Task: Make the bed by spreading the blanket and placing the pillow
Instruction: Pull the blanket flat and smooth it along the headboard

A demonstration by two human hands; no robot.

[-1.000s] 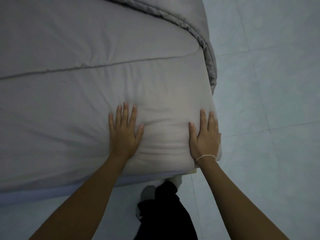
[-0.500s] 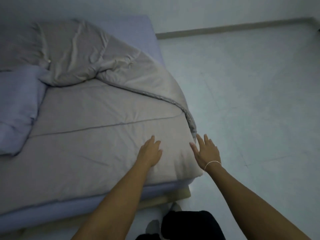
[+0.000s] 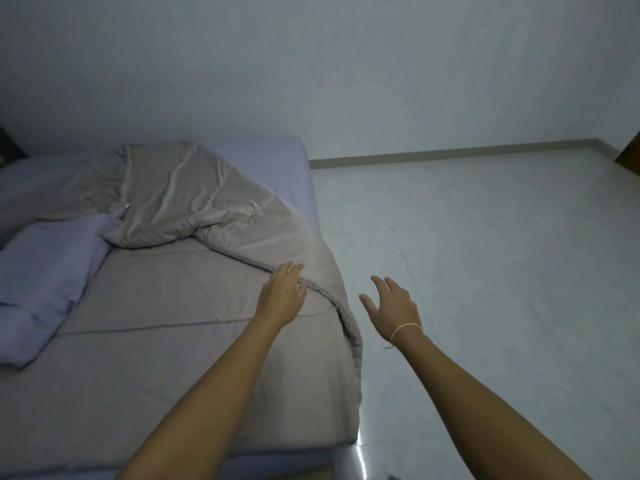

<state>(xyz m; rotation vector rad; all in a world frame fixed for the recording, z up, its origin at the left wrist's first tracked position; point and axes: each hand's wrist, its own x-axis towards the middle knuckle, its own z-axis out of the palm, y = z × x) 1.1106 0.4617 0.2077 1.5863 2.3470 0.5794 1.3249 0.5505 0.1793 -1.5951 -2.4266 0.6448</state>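
a low bed (image 3: 298,157) with a lavender sheet stands against a pale wall, tiled floor (image 3: 485,271) beyond the right hand (image 3: 394,308). one grey blanket (image 3: 173,306) lies under the left hand (image 3: 282,296), its far part bunched ahead of the fingers; one lavender pillow (image 3: 45,271) sits well left. both hands reach out loosely spread, holding nothing. the bed's left side is cut off.

blanket (image 3: 194,306): soft grey-brown cloth, matt, smooth where flat, v. crinkly at the far end
pillow (image 3: 52,271): pale purple cloth, matt, soft
sheet (image 3: 277,164): same purple cloth, smooth
floor (image 3: 485,271): hard tiles, shiny, w/ a bright glare by the bed
wall (image 3: 346,64): plain, matt
my wrist string (image 3: 405,329): thin white thread
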